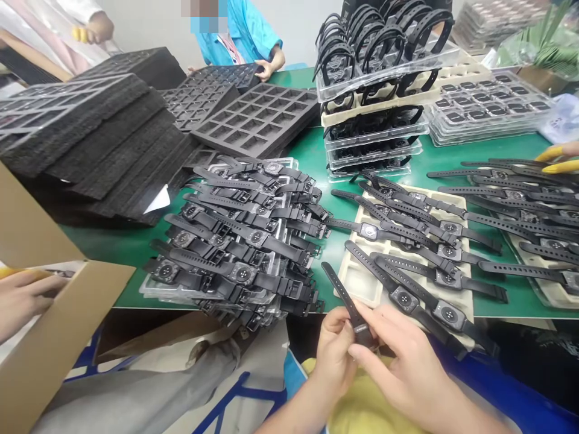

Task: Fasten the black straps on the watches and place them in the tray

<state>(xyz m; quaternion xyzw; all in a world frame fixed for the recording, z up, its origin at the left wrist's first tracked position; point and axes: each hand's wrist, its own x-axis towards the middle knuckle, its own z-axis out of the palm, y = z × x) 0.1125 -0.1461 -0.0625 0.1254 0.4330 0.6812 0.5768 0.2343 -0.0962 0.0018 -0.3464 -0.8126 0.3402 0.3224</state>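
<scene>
Both hands, left [333, 355] and right [407, 367], pinch one watch [357, 322], strap toward 11 o'clock: light, floppy, best held at its case.

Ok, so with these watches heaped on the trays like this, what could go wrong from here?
The watch held between the left hand and right hand sits past the table edge, so a slip might drop it. The tall heap of watches overhangs its clear tray near that edge and could slide off. On the cream tray, crossed straps may snag when one is lifted.
</scene>
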